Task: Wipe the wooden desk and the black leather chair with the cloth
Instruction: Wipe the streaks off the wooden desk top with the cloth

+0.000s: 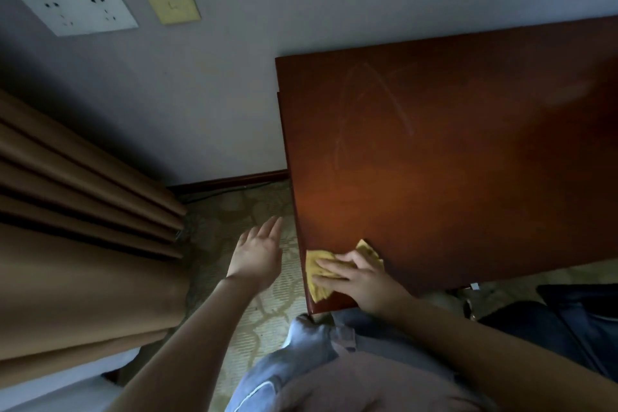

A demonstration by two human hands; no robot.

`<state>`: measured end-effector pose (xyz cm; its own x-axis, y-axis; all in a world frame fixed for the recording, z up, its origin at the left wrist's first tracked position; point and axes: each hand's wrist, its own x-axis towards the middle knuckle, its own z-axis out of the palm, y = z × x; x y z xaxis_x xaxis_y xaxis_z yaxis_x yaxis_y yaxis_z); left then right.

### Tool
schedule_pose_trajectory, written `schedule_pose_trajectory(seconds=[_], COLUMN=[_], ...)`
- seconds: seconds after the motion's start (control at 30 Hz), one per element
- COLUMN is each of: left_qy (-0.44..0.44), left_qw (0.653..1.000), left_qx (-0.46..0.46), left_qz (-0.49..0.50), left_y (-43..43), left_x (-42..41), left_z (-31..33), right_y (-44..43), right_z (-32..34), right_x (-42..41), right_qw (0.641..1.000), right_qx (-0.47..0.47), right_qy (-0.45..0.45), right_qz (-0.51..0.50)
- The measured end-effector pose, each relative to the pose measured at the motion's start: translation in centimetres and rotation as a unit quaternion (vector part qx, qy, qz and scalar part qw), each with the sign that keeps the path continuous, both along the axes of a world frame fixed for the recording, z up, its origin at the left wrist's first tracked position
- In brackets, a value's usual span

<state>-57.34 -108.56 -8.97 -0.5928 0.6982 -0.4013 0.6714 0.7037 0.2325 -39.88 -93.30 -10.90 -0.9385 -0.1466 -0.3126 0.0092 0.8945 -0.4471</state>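
Curtain (77, 244): tan, pleated, far left; no part in the task.
Wall plates: white double socket (78, 8) and yellowed switch plate (170, 0), upper left on the wall.
Left hand (257, 254): fingers straight and loosely together, holding nothing; hovering over the patterned carpet (267, 311), just beside the desk's left edge.
Cloth (319, 291): yellow, small, crumpled; on the desk's near-left corner, one flap by the left edge, another poking out beyond the fingers.
Right hand (361, 281): laid flat on the cloth, fingers slightly spread, pressing it onto the wood; no pinch.
Desk (451, 177): reddish-brown wooden top, glossy, bare where visible, set against the wall.
Streaks (368, 104): faint pale arcs on the far half of the top; wipe trails or dust smears, cannot tell which.
Chair (585, 298): dark shape at the lower right, probably the black leather chair; too dim to confirm.
Progress: judged as desk stage under way at the near-left corner; share of the top already wiped not readable; chair judged as not yet done.
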Motion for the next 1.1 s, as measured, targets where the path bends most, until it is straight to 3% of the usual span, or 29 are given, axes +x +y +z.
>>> schedule_pose_trajectory(seconds=[0.13, 0.3, 0.43, 0.57, 0.7, 0.93, 1.1], left_qy=[-0.022, -0.033, -0.062, -0.148, -0.157, -0.195, -0.210], left_qw=[0.999, 0.995, 0.996, 0.982, 0.967, 0.961, 0.954], left_qx=[0.010, -0.054, -0.062, -0.025, -0.007, -0.044, -0.080], left_qz=[-0.045, -0.079, -0.030, 0.114, 0.199, 0.190, 0.196], left_y=[3.3, 7.4, 9.9, 12.2, 13.8, 13.9, 14.6], left_x=[-1.4, -2.8, -2.6, -1.8, -1.2, -2.1, -2.2], left_z=[0.8, 1.2, 0.8, 0.1, -0.9, -1.6, -0.8], right_y=[2.8, 5.2, 6.2, 8.6, 12.5, 17.4, 17.3], right_z=[0.8, 1.7, 1.3, 0.3, -0.1, 0.8, 0.3], right_x=[4.0, 7.1, 7.0, 4.1, -0.1, -8.5, -15.0], right_qw=[0.999, 0.991, 0.968, 0.957, 0.951, 0.954, 0.955], right_qx=[-0.014, 0.015, 0.042, 0.057, 0.064, 0.067, 0.071], right_qy=[-0.023, -0.027, -0.009, 0.057, 0.053, 0.094, 0.061], right_qz=[-0.017, -0.130, -0.247, -0.277, -0.299, -0.277, -0.280])
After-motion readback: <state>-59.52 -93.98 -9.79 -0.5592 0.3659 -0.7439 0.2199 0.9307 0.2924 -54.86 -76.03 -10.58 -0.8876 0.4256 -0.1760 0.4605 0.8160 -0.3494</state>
